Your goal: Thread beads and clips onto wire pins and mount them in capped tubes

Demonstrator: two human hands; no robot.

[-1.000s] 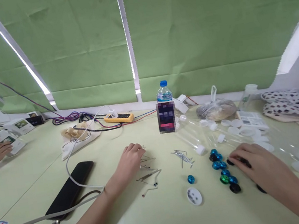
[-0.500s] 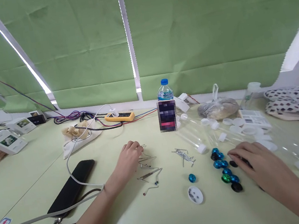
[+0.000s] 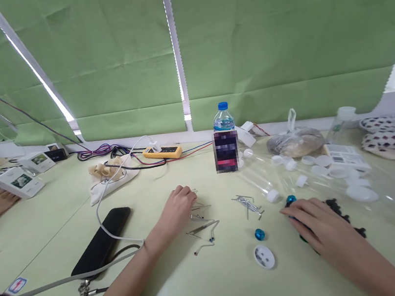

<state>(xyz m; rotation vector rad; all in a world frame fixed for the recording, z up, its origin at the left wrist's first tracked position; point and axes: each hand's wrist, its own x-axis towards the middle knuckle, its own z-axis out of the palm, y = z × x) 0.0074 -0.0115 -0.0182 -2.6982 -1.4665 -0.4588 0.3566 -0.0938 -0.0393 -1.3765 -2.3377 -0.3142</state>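
My left hand (image 3: 178, 207) rests on the table with its fingers curled and pressed together at the upper end of several thin bent metal rods (image 3: 205, 226). What its fingertips pinch, if anything, is hidden. My right hand (image 3: 314, 219) lies palm down with its fingers stretched out, covering most of a cluster of small round pieces; a shiny blue one (image 3: 291, 199) shows past its fingers. Dark pieces (image 3: 334, 205) lie to its right. Between the hands are a pile of silvery bent rods (image 3: 248, 205), a single blue piece (image 3: 260, 234) and a white round lid (image 3: 261, 263) holding small grey bits.
A water bottle (image 3: 223, 123) stands at the back. Clear plastic tubes (image 3: 255, 174) with white caps spread over the right side. A black case (image 3: 102, 241), a white cable (image 3: 107, 266) and a yellow power strip (image 3: 168, 152) are left. A co-worker's hand (image 3: 3, 201) touches a white box.
My right hand has moved left onto the round pieces, hiding most of them and uncovering dark pieces behind it. My left hand keeps its place by the rods. The view has shifted slightly.
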